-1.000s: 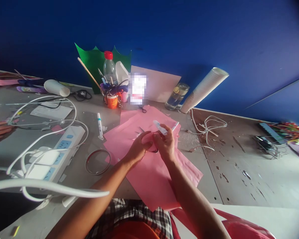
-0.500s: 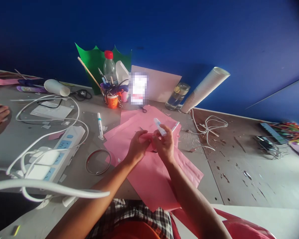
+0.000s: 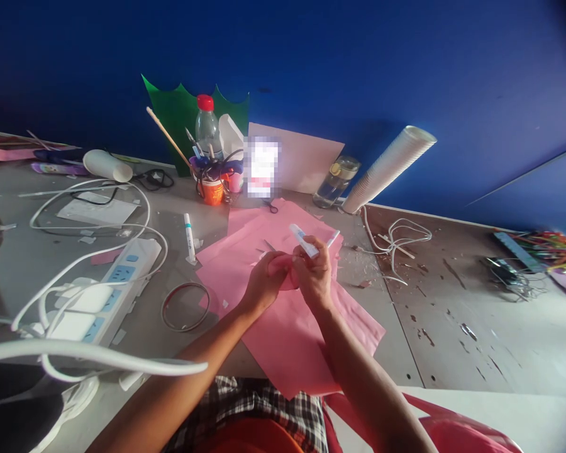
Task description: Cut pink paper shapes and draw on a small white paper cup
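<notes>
Two hands pinch a small pink paper piece (image 3: 283,269) above pink sheets.
The left hand (image 3: 263,286) closes on the piece; the right hand (image 3: 314,275) touches it while gripping a white glue tube (image 3: 303,240). Loose pink paper sheets (image 3: 287,333) cover the grey table (image 3: 453,327) beneath, with a power strip (image 3: 108,286) well to the left.

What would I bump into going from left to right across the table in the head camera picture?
Power strip → wire ring → left hand pinching a pink paper piece → right hand holding a white tube → tangled white cord → colourful sticks.
</notes>
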Motion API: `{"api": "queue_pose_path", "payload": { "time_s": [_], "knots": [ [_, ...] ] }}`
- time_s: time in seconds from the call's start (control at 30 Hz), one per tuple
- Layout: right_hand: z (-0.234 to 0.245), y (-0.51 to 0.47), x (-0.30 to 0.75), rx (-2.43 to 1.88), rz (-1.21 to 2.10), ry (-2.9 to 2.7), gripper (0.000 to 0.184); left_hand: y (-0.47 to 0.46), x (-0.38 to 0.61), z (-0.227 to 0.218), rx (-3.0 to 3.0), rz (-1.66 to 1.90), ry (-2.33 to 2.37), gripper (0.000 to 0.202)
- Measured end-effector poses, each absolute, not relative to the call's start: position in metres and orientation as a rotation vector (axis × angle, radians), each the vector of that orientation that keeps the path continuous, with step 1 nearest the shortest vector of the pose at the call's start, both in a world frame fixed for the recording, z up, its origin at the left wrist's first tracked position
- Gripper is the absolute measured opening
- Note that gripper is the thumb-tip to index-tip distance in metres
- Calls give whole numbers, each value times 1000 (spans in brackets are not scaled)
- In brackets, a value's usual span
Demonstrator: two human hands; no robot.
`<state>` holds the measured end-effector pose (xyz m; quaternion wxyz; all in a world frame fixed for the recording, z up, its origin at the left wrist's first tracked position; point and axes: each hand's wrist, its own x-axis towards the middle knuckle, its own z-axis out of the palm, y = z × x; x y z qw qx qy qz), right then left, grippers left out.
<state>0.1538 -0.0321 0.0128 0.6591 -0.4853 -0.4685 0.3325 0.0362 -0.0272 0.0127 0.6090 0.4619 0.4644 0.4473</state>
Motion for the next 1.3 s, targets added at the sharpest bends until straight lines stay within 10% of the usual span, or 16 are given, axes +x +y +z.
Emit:
{"api": "queue_pose_path", "payload": {
  "time_s": [1.3],
  "knots": [
    [23, -40, 162, -1024, 874, -1187, 35, -22, 32, 8, 841, 897, 737, 34]
  ]
}}
